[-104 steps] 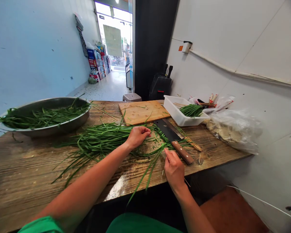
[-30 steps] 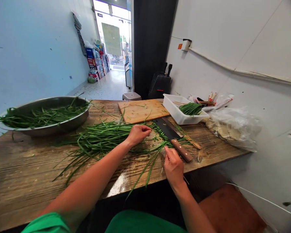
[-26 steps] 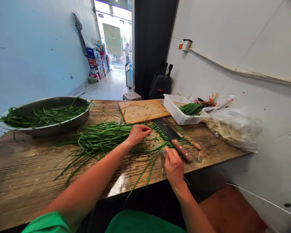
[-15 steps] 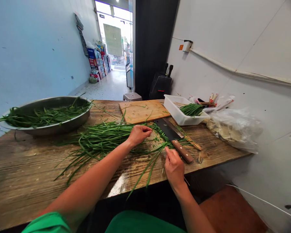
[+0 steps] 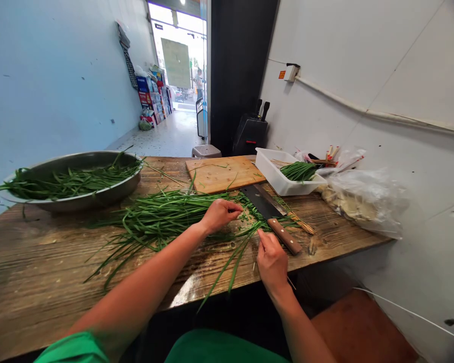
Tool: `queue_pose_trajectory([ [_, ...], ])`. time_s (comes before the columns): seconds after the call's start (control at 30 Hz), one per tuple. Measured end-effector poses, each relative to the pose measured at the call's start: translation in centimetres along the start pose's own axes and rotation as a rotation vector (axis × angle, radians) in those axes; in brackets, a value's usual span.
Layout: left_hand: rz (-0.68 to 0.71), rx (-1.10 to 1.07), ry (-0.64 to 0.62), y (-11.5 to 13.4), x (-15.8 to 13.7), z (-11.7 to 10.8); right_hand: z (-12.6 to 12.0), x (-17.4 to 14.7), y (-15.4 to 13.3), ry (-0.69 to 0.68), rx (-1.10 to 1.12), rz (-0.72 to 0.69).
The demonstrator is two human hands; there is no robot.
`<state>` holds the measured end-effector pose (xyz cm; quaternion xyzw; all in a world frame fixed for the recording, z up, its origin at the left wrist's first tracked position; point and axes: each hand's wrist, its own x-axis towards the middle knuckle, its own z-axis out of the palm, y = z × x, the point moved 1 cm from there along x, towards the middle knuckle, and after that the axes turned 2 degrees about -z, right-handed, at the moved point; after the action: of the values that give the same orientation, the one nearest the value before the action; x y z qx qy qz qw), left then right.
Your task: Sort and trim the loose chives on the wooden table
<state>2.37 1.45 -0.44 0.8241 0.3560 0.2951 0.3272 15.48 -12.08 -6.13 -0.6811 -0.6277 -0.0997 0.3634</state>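
Note:
My left hand (image 5: 221, 216) is closed in a pinch at the right end of a pile of long green chives (image 5: 166, 212). What its fingertips hold, if anything, is too small to make out. Close to the table's front edge, my right hand (image 5: 272, 258) is closed around a thin bamboo skewer (image 5: 291, 283), whose end pokes out below the palm. A few loose chive blades (image 5: 232, 264) hang over the edge beside this hand. Just beyond it lies a cleaver (image 5: 267, 209) with a wooden handle, on top of cut chive pieces.
A metal basin (image 5: 87, 200) of chives stands at the left. Toward the back lie a wooden cutting board (image 5: 227, 171) and a white plastic box (image 5: 283, 187) holding a chive bundle (image 5: 298, 171). Bamboo skewers (image 5: 302, 222) and a clear plastic bag (image 5: 371, 201) lie at right.
My left hand has shifted slightly to the right, still pinched. My right hand, the cleaver and the chive pile stay where they were.

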Motion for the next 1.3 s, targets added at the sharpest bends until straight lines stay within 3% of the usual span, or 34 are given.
queue_pose_trajectory([
  [0.17,0.166,0.034,-0.320,2.3,-0.7,-0.3,0.0,-0.1,0.0,0.020,0.013,-0.011],
  [0.23,0.096,0.128,-0.217,2.1,-0.3,-1.4,0.0,-0.1,0.0,0.024,0.011,-0.009],
  [0.3,-0.024,0.282,-0.029,1.3,0.1,-2.7,0.0,-0.1,0.0,0.021,0.004,-0.003],
  [0.37,-0.118,0.453,0.045,0.3,0.3,-3.7,0.1,-0.1,0.0,0.017,-0.003,-0.002],
  [0.5,-0.222,0.722,-0.034,-1.0,0.1,-3.6,0.0,-0.1,-0.1,0.023,0.003,-0.002],
  [0.6,-0.212,0.803,-0.063,-1.0,-0.2,-2.8,-0.1,-0.1,-0.1,0.007,0.010,0.001],
  [0.7,-0.178,0.740,-0.044,-0.6,-0.2,-2.3,-0.1,-0.1,-0.1,-0.007,0.007,0.002],
  [0.87,-0.093,0.347,-0.022,-0.6,0.3,-1.9,0.0,-0.1,0.0,0.011,0.002,-0.013],
  [1.03,-0.200,-0.041,-0.038,-2.0,0.6,-1.2,-0.2,0.0,-0.2,0.001,0.005,-0.011],
  [1.3,-0.309,-0.114,0.066,-2.1,0.4,-1.1,-0.3,0.0,-0.4,-0.012,-0.009,-0.011],
])
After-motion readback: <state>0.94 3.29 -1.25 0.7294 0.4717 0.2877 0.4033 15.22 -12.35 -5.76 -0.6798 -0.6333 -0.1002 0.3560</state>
